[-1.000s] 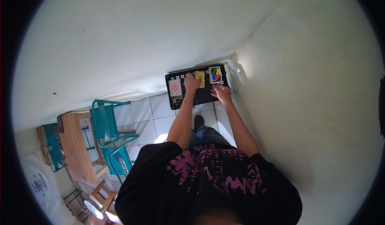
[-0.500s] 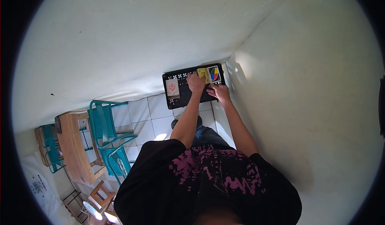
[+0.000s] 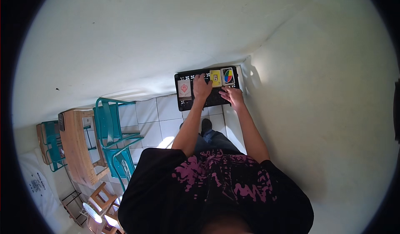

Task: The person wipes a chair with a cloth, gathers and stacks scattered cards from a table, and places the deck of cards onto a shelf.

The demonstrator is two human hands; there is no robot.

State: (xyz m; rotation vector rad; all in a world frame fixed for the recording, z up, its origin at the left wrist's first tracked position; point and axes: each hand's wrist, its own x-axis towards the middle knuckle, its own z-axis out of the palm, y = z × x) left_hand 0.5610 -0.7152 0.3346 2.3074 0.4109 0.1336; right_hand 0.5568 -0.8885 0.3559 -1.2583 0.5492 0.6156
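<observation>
On a black crate-like stand (image 3: 210, 99) with pinwheel-shaped cutouts, a yellow UNO card (image 3: 215, 78) lies beside a wild card (image 3: 228, 76) with a coloured oval. My left hand (image 3: 202, 88) rests palm down just left of the yellow card, fingers stretched toward the wall and thumb near the card's edge. Below the wild card, my right hand (image 3: 233, 95) hovers over the stand's near right edge. Its fingers point left, slightly apart, with nothing visible between them. At the stand's left end sits a white card pack (image 3: 184, 89) with a red heart-like design.
Pale walls meet in a corner (image 3: 246, 61) right behind the stand. To the left stand teal metal chairs (image 3: 109, 119), a wooden table (image 3: 79, 146) and wooden stools (image 3: 102, 195). White floor tiles (image 3: 148, 111) and my shoes (image 3: 206, 125) show below the stand.
My left hand has drawn left off the yellow card, which now shows more fully. My right hand stays near the wild card. The whole view has shifted slightly.
</observation>
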